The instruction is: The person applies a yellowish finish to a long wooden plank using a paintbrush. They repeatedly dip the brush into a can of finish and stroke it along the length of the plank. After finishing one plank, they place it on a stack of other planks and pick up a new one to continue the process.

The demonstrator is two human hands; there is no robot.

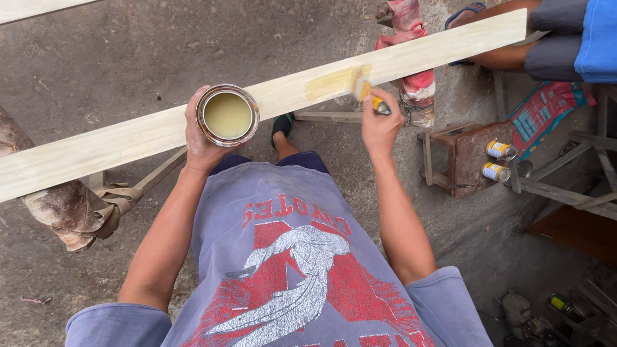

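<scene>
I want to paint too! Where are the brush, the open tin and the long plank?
brush (363, 88), head view, on its yellowish bristles against the wood.
open tin (227, 115), head view, on the pale liquid inside.
long plank (105, 144), head view, on its bare top face, left of the tin.

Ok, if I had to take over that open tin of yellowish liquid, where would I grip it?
Probably round the tin side wall from below, as the left hand does: it is open and full, so keep it upright and fingers off the rim.
</scene>
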